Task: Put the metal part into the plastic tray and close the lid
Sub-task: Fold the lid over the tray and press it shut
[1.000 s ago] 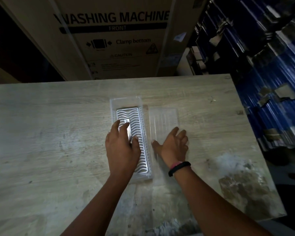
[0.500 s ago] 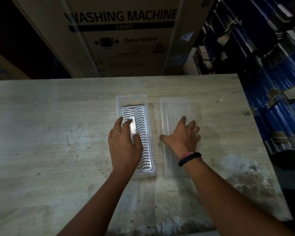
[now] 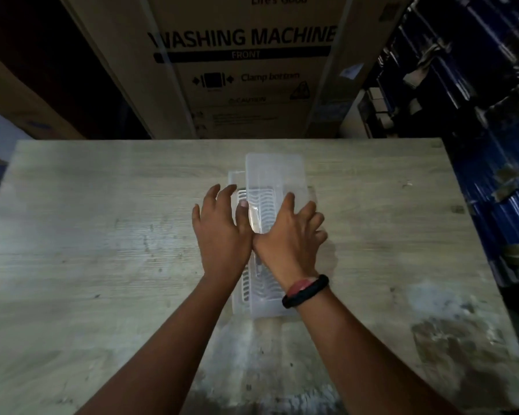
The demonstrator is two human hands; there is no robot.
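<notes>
A clear plastic tray (image 3: 233,178) lies lengthwise in the middle of the wooden table (image 3: 102,235). Inside it sits the ribbed metal part (image 3: 245,283), mostly hidden by my hands. The translucent lid (image 3: 274,170) is tilted over the tray, overlapping its right side and far end. My right hand (image 3: 291,238) is on top of the lid, its fingers curled over the right edge. My left hand (image 3: 222,235) rests with spread fingers at the tray's left edge, and its thumb touches the metal part under the lid's rim.
A big cardboard washing-machine box (image 3: 243,70) stands just behind the table's far edge. Stacked blue packages (image 3: 492,145) fill the right side beyond the table's right edge. A stained patch (image 3: 456,339) marks the table's near right.
The lid lay flat on the table to the right of the tray; my right hand has swung it leftwards over the tray. My left hand has slid to the tray's left edge.
</notes>
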